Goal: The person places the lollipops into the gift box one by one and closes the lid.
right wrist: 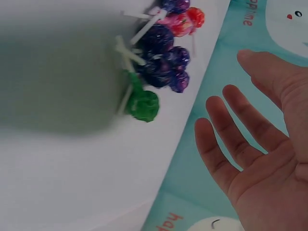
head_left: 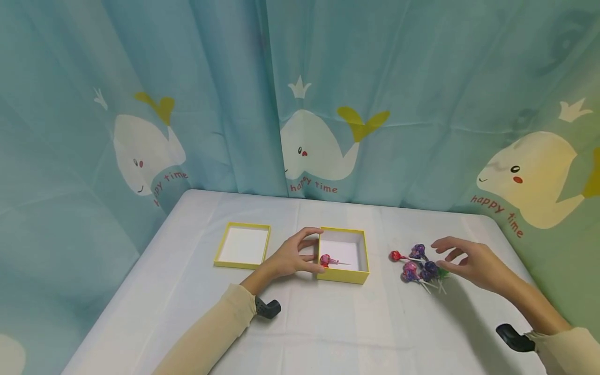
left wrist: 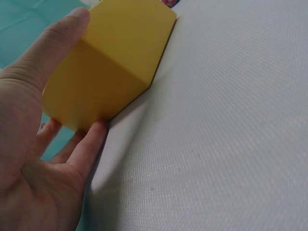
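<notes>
In two sleeves (head_left: 213,333), grips one yellow box (head_left: 343,276) with left hand (head_left: 291,256); hovers with spread right hand (head_left: 480,264) near at least five lollipops (head_left: 428,271).

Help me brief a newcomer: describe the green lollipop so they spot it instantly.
On the white table, look right of the open yellow box to the lollipop cluster. In the head view, the green lollipop lies at its right edge. Its wrapper is the only green one there.
</notes>
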